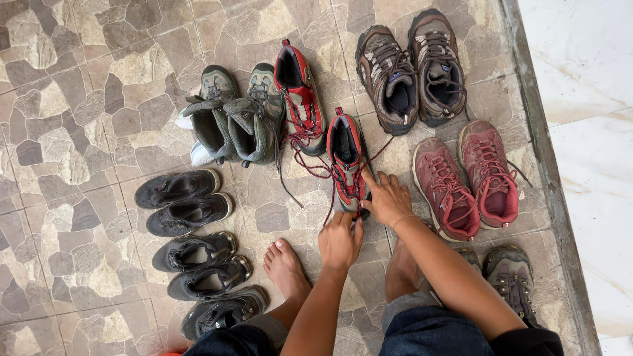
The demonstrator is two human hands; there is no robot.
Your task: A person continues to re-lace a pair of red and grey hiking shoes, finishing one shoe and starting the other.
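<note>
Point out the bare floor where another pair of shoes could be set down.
Bare stone floor lies open left of the green boots and above the black shoes. A smaller patch sits between the black shoes and the red shoe both hands hold. Right of it, the maroon and brown pairs crowd to the curb.

Five black shoes (191, 214), two green boots (234, 118), two red boots (323, 125), four brown (412, 72), two maroon (468, 178).

Toe of red shoe (346, 161) behind both hands; right foot unseen.
</note>
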